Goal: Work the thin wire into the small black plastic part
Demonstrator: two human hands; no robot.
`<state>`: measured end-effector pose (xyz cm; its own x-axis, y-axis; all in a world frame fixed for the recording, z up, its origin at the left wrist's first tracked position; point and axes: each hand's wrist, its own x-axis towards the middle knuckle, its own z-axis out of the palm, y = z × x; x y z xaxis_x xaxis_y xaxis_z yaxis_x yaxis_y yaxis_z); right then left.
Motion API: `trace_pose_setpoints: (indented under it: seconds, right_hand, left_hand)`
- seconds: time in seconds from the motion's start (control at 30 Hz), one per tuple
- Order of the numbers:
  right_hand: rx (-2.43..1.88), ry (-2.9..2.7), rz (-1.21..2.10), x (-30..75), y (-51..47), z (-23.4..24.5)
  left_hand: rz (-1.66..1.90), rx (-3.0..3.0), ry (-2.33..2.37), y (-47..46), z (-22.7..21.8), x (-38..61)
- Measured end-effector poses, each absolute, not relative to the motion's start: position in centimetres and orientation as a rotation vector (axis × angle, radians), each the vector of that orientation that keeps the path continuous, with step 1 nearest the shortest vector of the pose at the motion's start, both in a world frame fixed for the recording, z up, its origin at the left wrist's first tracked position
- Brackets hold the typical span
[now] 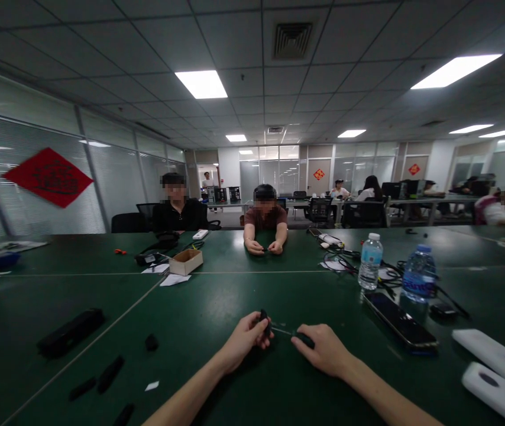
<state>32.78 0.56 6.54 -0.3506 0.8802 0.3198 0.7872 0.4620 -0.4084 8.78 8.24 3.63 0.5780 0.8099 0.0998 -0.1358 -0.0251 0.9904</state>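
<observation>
Over the near middle of the green table (190,331), my left hand (249,334) is closed around a small black part (265,321), whose exact kind I cannot make out. My right hand (323,348) grips the dark handle of a screwdriver (282,331). Its thin metal shaft points left at the black part; whether the tip touches it is too small to tell. Left of my hands lie a small black piece (151,342), a black elongated piece (110,374) and a white scrap (152,386).
A black case (71,332) lies at left, a small open box (185,261) beyond. To the right are a phone (401,319), two water bottles (370,260), cables (341,260) and white devices (498,393). Across the table sits a person (265,228), another (177,207) beside.
</observation>
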Motion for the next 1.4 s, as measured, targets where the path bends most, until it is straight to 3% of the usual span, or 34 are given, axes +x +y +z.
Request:
trace_pose_setpoints:
  seconds: [0.2, 1.4]
  right_hand:
    - [-1.412, -2.236, 0.143, 32.79, 0.73, 6.27]
    - [-1.408, -2.224, 0.279, 32.62, 0.73, 6.54]
  left_hand:
    - [0.84, 1.409, 0.621, 8.14, 3.93, 8.92]
    - [0.857, 1.412, 0.634, 7.86, 4.33, 8.84]
